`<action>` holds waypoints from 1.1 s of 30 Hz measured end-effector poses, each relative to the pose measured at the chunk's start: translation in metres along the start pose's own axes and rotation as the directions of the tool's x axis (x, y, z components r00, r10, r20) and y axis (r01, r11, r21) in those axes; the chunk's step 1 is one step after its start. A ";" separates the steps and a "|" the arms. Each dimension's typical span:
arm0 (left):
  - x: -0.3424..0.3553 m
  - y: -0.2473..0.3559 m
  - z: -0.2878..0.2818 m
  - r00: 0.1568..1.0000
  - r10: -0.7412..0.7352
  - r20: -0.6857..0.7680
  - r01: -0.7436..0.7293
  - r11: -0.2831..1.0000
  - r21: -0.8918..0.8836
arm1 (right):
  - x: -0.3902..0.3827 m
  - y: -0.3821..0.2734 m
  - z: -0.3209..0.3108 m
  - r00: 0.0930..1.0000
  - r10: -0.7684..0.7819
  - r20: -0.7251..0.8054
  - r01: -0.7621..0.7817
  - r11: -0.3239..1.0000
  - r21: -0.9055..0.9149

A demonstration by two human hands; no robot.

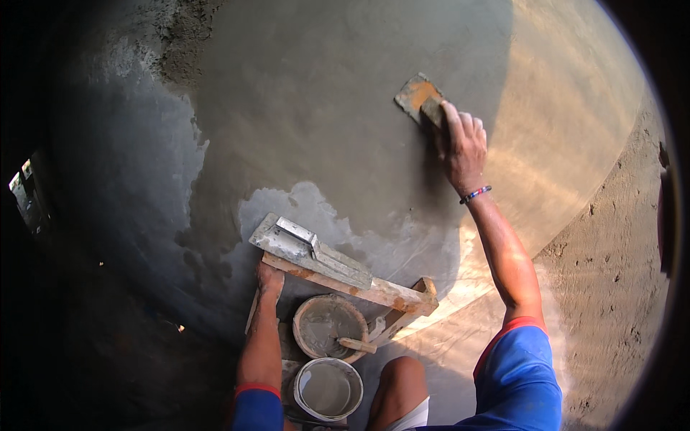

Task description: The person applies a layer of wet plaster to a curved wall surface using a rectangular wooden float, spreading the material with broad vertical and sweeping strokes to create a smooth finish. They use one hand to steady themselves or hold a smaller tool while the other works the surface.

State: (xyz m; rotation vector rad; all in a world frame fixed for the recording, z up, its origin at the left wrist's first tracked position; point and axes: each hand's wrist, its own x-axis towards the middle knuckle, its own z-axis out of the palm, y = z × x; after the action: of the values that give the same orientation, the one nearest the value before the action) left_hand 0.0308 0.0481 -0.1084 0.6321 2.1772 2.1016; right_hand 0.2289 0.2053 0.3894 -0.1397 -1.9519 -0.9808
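Blue sleeves (521, 373) foremost, I work with a white bucket (297, 388) and a mortar basin (297, 316) beside my bare knee (399, 388), probably set there for easy reach. Beyond them, a steel trowel (280, 243) lies handle-up along a wooden plank (381, 291), likely parked to stay handy. My left hand (270, 279) meets the plank's left end, its fingers too hidden to tell their grip. Farthest out, my right hand (466, 147) closes around a worn float (415, 92) over the grey plastered surface (302, 108), its long axis slanting, far end up and left.
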 end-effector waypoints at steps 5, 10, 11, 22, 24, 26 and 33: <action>-0.007 0.030 -0.001 0.994 -0.083 0.064 0.087 0.994 -0.060 | -0.118 0.046 -0.030 0.960 -0.189 0.206 0.191 0.981 0.011; -0.002 0.002 0.010 0.999 -0.013 0.038 0.018 0.989 -0.147 | -0.050 0.037 -0.013 0.927 0.353 -0.131 -0.348 0.936 0.056; -0.001 -0.008 0.008 0.999 -0.014 0.041 0.020 0.991 -0.135 | -0.058 0.005 -0.003 0.938 0.340 -0.072 -0.333 0.938 0.094; -0.001 -0.013 0.016 0.996 0.025 0.083 -0.028 0.999 0.030 | -0.094 0.039 -0.021 0.872 0.476 -0.115 -0.474 0.880 0.044; 0.012 -0.029 0.001 0.998 0.067 0.013 -0.068 0.990 0.122 | -0.084 -0.018 -0.006 0.940 0.341 -0.023 -0.338 0.937 0.086; 0.012 -0.023 0.001 0.995 0.079 0.052 -0.084 0.991 0.107 | -0.166 -0.035 0.011 0.962 0.040 0.271 -0.073 0.991 0.114; 0.000 -0.003 0.028 0.995 -0.019 0.093 0.032 0.989 -0.147 | -0.134 -0.031 -0.011 0.917 0.375 0.137 -0.389 0.916 0.099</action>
State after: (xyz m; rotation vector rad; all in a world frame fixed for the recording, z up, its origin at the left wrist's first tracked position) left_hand 0.0390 0.0747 -0.1131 0.6692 1.9489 2.1512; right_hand 0.2992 0.2143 0.2709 -0.4981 -1.9834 -0.6013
